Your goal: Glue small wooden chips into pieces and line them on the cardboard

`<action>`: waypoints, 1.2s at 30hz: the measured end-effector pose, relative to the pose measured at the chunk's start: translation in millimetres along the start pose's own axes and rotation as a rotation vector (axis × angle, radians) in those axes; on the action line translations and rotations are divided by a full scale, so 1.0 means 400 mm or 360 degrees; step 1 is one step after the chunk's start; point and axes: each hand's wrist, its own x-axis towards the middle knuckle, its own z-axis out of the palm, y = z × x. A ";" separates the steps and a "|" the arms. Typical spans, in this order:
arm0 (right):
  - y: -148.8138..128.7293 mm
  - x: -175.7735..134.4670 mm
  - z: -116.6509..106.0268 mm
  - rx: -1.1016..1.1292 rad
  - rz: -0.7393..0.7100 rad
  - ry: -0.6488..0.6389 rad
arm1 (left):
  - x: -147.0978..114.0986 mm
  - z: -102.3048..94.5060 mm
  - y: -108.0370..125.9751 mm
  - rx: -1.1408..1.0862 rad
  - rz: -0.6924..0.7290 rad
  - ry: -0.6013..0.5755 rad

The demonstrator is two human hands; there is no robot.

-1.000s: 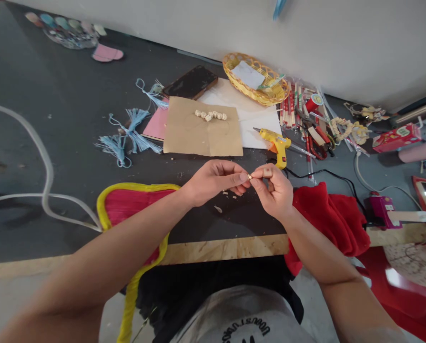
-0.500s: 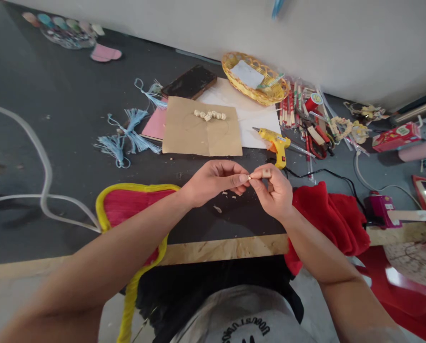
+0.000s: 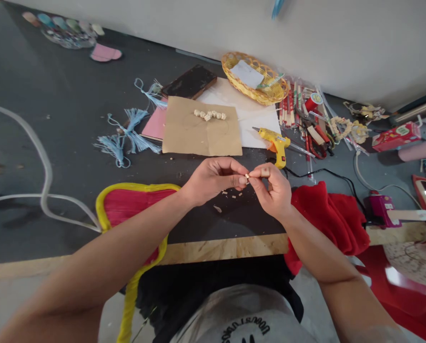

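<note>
My left hand [image 3: 216, 180] and my right hand [image 3: 272, 189] meet above the dark table, fingertips pinched together. Between them is a tiny cream-coloured piece [image 3: 247, 176], too small to name exactly; both hands grip it. A bandage-like patch [image 3: 265, 171] wraps a finger of the right hand. Below the fingers, several small pale bits [image 3: 234, 196] lie on the table. Just beyond, a row of cream beads [image 3: 210, 115] on thin thread rests on a sheet of brown paper [image 3: 187, 138].
A yellow glue gun [image 3: 279, 145] lies right of the paper, its black cord trailing rightward. Behind stands a wicker basket [image 3: 227, 71]. Blue tassels [image 3: 134, 131] are at left, a red cloth [image 3: 327, 219] by my right forearm, and a yellow-edged pink item [image 3: 127, 205] under my left.
Both hands shift very slightly left, and the fingertips turn a little around the small piece. Another pale bit shows on the table below them. Everything else stays put.
</note>
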 end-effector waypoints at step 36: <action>-0.004 0.003 -0.006 -0.0081 0.0020 -0.0013 | -0.003 -0.003 0.009 0.0238 0.0094 0.0054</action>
